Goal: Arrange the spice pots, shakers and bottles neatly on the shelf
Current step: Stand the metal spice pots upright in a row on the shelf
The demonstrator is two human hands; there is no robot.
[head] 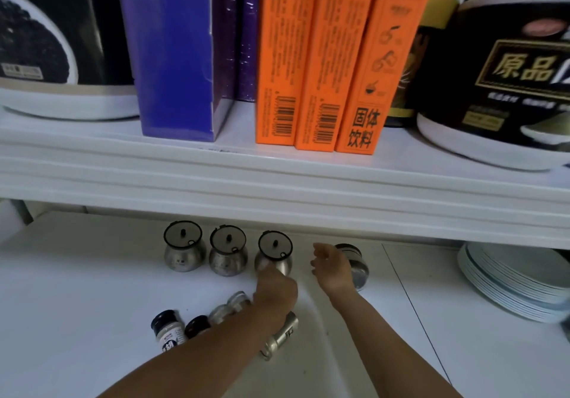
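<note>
**Two hands at a row of steel spice pots on a white shelf**

The left hand (275, 289) rests against the lower front of the third pot (274, 253), fingers curled toward it; whether they actually pinch it cannot be told. The right hand (331, 268) lies with its fingers wrapped on the left side of a fourth pot (354, 263), which is half hidden behind the hand and appears tilted. To the left of the left hand, two more pots stand upright, the first pot (184, 245) and the second pot (228, 250), close together but apart, each with a clear, black-rimmed lid. Below the left forearm lies a metal shaker (282, 336) on its side. Left of that forearm sit a white bottle (168, 329) with a dark cap, a dark-capped bottle (197, 326) beside it, and two clear-lidded jars (229, 306), partly covered by the arm. To the right of the right hand, well apart, is a stack of plates (505, 280). Above both hands, an upper shelf (277, 178) carries three orange boxes (317, 58), a purple box (175, 52) and two round black-and-white tubs (499, 67), one at each end.
</note>
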